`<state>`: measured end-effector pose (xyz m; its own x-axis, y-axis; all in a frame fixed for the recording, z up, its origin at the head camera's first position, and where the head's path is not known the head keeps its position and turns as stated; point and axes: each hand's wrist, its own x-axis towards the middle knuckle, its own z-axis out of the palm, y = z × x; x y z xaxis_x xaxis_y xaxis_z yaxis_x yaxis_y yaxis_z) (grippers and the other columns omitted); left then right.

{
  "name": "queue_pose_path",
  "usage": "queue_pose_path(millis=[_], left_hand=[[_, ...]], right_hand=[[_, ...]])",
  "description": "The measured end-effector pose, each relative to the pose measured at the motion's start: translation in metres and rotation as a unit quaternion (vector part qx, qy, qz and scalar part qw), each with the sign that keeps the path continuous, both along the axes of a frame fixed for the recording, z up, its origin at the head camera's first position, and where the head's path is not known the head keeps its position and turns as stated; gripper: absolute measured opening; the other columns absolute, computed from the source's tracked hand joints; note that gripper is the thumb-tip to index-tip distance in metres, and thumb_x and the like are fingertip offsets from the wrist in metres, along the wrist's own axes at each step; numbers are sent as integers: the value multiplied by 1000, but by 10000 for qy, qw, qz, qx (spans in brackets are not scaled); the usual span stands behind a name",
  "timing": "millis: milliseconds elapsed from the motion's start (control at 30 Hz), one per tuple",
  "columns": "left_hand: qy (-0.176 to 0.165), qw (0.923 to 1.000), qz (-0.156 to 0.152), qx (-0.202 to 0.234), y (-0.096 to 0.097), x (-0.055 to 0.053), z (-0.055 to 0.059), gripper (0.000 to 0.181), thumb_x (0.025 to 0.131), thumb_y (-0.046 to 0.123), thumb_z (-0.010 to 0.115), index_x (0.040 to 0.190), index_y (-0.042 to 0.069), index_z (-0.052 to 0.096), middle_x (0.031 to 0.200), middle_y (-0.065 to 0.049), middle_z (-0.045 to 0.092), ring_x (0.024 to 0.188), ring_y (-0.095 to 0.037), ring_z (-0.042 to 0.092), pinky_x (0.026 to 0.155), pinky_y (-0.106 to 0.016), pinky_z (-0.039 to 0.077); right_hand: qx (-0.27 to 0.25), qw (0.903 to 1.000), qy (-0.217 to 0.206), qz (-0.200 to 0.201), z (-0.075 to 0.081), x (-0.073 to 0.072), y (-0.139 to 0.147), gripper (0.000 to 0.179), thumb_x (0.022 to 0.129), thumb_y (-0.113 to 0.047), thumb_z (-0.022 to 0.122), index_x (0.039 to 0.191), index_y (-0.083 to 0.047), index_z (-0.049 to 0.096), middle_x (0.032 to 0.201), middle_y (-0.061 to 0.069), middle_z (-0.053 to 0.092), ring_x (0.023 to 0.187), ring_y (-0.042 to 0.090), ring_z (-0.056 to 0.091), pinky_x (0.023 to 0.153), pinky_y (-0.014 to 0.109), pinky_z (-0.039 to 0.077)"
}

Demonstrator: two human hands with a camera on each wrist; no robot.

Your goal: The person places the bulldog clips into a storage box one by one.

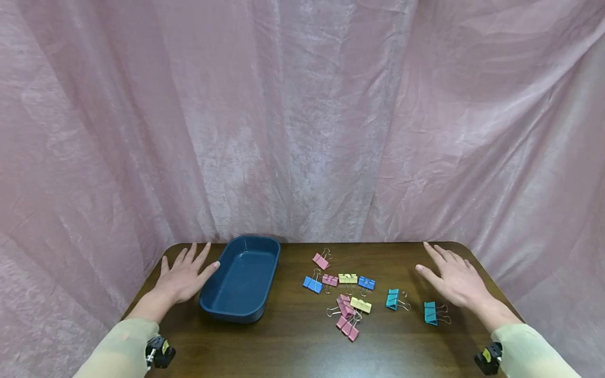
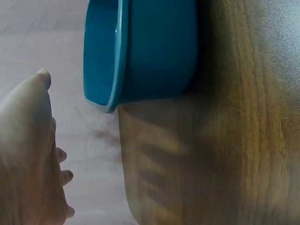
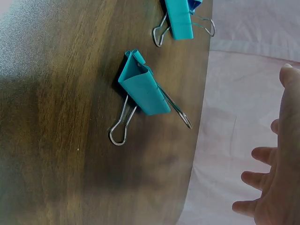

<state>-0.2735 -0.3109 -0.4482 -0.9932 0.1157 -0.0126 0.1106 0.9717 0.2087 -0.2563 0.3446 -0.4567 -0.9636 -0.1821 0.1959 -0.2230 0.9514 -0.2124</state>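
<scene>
My left hand (image 1: 181, 279), fingers spread, hovers at the table's left side with its thumb beside a dark blue plastic bin (image 1: 241, 278). The left wrist view shows that hand apart from the bin's side wall (image 2: 159, 51). On the right, my right hand (image 1: 454, 278) is also spread and holds nothing. Nearest to it lies a teal binder clip (image 1: 430, 313), seen close in the right wrist view with its wire handles splayed. Another teal binder clip (image 1: 392, 299) lies to its left. Mid-table are pink binder clips (image 1: 347, 328), yellow ones (image 1: 361, 305) and blue ones (image 1: 313, 284).
The brown wooden table (image 1: 302, 357) has rounded far corners. Behind it hangs a pink velvet curtain (image 1: 302, 131), which also drapes along both sides. One pink clip (image 1: 321, 261) lies farther back than the others, near the far edge.
</scene>
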Motion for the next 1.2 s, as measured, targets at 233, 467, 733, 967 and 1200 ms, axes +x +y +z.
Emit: queue_pose_path(millis=[233,467,733,967,1200], left_hand=[[-97,9997,-15,219,0,-1,3,91,100,76,24,165,13,14,164,-33,10,147,-58,9,106,-82,-5],[-275,9986,1,446,0,-2,6,91,100,75,24,165,13,12,164,-33,10,147,-58,11,106,-83,0],[-530,9960,-137,700,-2,0,14,92,101,73,25,165,8,10,161,-37,14,142,-63,18,105,-81,19],[-801,9875,-291,1329,-4,1,13,93,102,69,32,164,5,5,163,-34,13,147,-56,16,112,-74,21],[-1107,9776,-344,1756,-8,-1,13,89,105,61,40,164,5,3,162,-34,16,144,-57,23,111,-72,26]], right_hand=[[-234,9996,129,18,2,1,2,74,105,-58,41,159,-8,35,151,30,43,133,57,38,101,74,32],[-512,9985,187,-34,3,3,1,68,106,-56,41,152,-6,46,146,27,50,132,55,42,97,73,37],[-756,9971,-67,-113,6,9,-1,68,107,-57,36,156,-10,42,149,27,48,133,57,40,97,75,35],[-1070,9940,-198,-112,7,18,-1,64,109,-53,34,155,-8,43,150,25,48,133,57,41,99,72,35],[-1340,9902,-364,-147,8,26,0,67,109,-53,33,155,-5,41,146,27,52,128,52,50,93,68,43]])
